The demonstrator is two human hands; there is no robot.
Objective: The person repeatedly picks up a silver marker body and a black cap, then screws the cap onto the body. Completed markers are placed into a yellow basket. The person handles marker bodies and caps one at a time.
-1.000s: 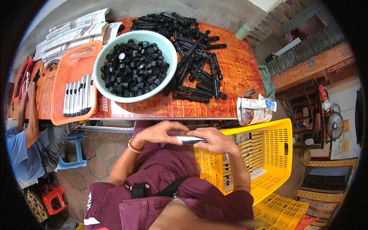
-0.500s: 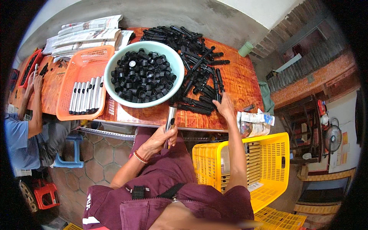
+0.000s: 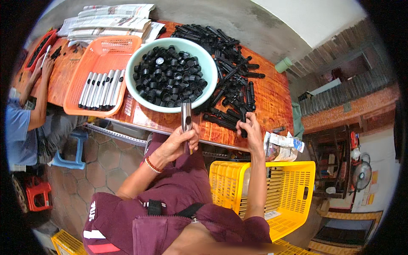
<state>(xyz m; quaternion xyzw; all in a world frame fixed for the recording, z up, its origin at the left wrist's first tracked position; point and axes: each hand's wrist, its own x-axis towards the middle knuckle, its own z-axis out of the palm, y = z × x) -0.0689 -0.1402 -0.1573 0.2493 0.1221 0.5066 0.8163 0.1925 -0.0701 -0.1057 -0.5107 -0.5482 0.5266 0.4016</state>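
Note:
A shiny silver metal tube [image 3: 186, 112] with a dark oval opening stands nearly upright in my left hand [image 3: 180, 141], whose fingers are wrapped round its lower part. It is just in front of the pale green bowl [image 3: 208, 91] of small black caps [image 3: 168, 78]. My right hand [image 3: 253, 134], at the table's near edge, pinches a slim black rod-like part [image 3: 244, 133], largely hidden by the fingers. Beyond it spreads a heap of similar black parts [image 3: 233, 63]. Several silver tubes [image 3: 102, 91] lie side by side in an orange basket [image 3: 76, 76] left of the bowl.
Folded newspapers [image 3: 112, 23] lie at the back left. A yellow crate [image 3: 299, 187] stands below the table beside my right arm. On the table's right are a crumpled packet [image 3: 282, 146] and a green cup [image 3: 283, 64]. Another person's hands [image 3: 44, 68] work at far left.
My right hand has closed on a black part and drawn it toward the table's near edge. The silver tube has tipped toward me, so its opening shows. The whole view has shifted slightly.

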